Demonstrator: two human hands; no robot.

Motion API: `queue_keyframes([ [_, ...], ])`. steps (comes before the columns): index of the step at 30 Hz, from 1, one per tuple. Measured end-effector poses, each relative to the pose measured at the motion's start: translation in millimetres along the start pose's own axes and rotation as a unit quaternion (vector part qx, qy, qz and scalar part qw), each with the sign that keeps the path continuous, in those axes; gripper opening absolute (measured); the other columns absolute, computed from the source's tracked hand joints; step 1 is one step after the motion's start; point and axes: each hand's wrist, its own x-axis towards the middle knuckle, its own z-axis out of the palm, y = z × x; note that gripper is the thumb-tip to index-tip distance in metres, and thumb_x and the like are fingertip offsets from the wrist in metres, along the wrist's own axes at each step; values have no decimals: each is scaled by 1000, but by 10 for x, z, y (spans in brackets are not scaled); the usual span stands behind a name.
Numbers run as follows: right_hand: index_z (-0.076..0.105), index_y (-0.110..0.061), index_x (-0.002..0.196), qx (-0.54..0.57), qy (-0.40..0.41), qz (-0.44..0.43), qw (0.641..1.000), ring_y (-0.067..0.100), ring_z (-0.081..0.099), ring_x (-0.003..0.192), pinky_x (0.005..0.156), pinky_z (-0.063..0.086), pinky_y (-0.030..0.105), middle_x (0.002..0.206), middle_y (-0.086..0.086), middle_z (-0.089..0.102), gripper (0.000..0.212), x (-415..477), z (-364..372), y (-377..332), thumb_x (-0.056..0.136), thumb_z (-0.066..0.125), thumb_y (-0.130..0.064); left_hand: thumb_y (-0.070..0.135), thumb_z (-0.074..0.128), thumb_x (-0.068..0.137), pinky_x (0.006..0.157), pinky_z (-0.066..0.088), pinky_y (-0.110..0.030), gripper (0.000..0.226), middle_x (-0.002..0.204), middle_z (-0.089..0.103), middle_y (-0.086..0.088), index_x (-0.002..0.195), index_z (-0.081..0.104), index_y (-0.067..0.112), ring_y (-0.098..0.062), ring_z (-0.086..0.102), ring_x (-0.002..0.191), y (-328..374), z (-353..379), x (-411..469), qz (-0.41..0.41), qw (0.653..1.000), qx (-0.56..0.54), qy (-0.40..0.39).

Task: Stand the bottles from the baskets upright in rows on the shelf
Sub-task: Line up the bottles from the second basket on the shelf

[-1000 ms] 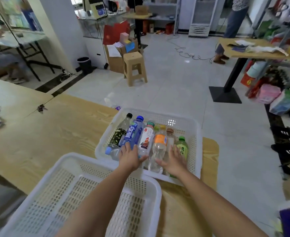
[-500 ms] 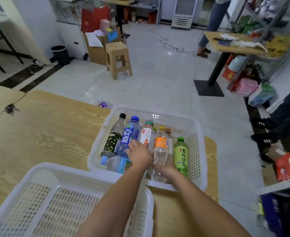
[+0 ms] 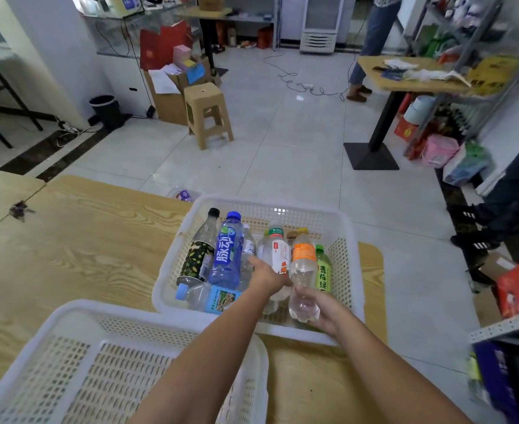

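Bottles [image 3: 226, 255] fill the far basket [image 3: 351, 240] at mid-frame. Nearly all lie side by side, caps toward the top of the frame and bases toward me (so each long axis runs straight away from the hands). The crosswise bottle [image 3: 212, 298] lies along the basket's near wall, its pale blue cap to the left.

My right hand [image 3: 325, 310] holds the orange bottle [image 3: 303, 270] by its base, fingers cupped under it. The bottle points cap-away, with its base just inside the near wall. My left hand [image 3: 267, 278] lies over the lower half of the red bottle [image 3: 278, 252], fingers curled round it, just left of the orange bottle. The two hands almost touch. The green bottle [image 3: 323, 270] lies against the orange bottle on its right.

The near basket [image 3: 160, 313], lower left, shows only its mesh floor where I can see into it. Both baskets rest on the table [image 3: 84, 240].

A shelf edge [image 3: 502, 327] shows at the lower right, on the right hand's side. I judge that the orange bottle should go first: lift, swing right, turn it cap-up.
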Motion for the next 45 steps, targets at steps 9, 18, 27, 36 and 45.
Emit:
queue_keyframes([
  [9, 59, 2, 113, 84, 31, -51, 995, 24, 68, 73, 66, 56, 38, 90, 14, 70, 56, -31, -34, 30, 60, 78, -5, 40, 81, 72, 104, 42, -40, 93, 141, 41, -18, 139, 32, -1, -33, 44, 128, 53, 182, 162, -22, 998, 63, -19],
  [18, 40, -24, 122, -62, 64, -122, 989, 24, 63, 96, 83, 51, 40, 106, 4, 64, 64, -187, -70, -27, 73, 75, -7, 4, 87, 55, 90, 49, -49, 84, 121, 60, -17, 128, 46, 3, -39, 58, 109, -54, 23, 287, -54, 978, -174, -106],
  [27, 57, -12, 105, 200, -43, -190, 960, 21, 65, 69, 57, 56, 31, 81, 8, 66, 47, -708, -170, -543, 66, 78, -26, -6, 71, 76, 64, 58, -33, 50, 116, 64, -16, 122, 52, 1, -27, 65, 95, 79, -219, -87, 78, 943, -268, -182],
  [36, 66, -3, 79, 167, -63, -192, 965, 20, 58, 55, 59, 53, 30, 69, 8, 60, 13, -1552, -741, -735, 79, 54, -10, -10, 61, 79, 82, 54, -45, 39, 108, 67, -18, 116, 56, 1, -27, 64, 90, 319, -70, -774, 160, 918, -282, -227],
  [45, 62, -9, 90, 160, 3, -316, 935, 13, 61, 56, 60, 50, 26, 65, 2, 61, 9, -2744, -1884, -5, 84, 61, -3, -9, 57, 82, 82, 50, -42, 30, 100, 68, -16, 109, 55, 3, -29, 64, 88, 467, 1021, -2186, 221, 896, -229, -311],
])
